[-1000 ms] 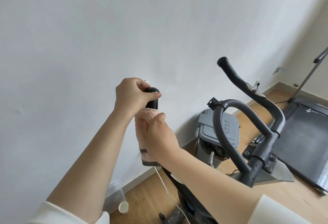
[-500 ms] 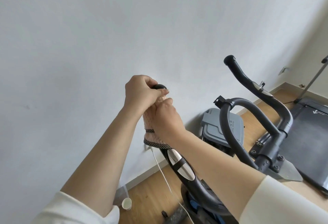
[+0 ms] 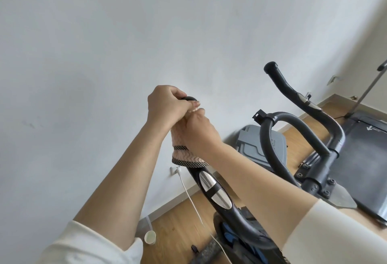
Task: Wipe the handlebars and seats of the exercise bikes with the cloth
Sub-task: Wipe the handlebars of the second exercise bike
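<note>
A pink cloth [image 3: 184,154] with a dark checked hem is wrapped around the upper end of the bike's left handlebar [image 3: 215,192], a black bar with silver pulse plates. My right hand [image 3: 199,134] is closed around the cloth and the bar. My left hand [image 3: 165,106] grips the bar's black tip just above, thumb touching the cloth's top edge. The right handlebar [image 3: 293,90] rises bare at the right, and a curved inner bar [image 3: 270,150] loops between the two. No seat is in view.
A white wall stands close behind the handlebars. On the wooden floor are a grey lidded bin [image 3: 257,146], a white cable [image 3: 192,201] from a wall socket, a small paper cup [image 3: 150,237] and a black treadmill deck [image 3: 364,159] at the right.
My right hand has slid the cloth up the left handlebar from lower on the grip to just under my left hand. The pulse plates below are now uncovered.
</note>
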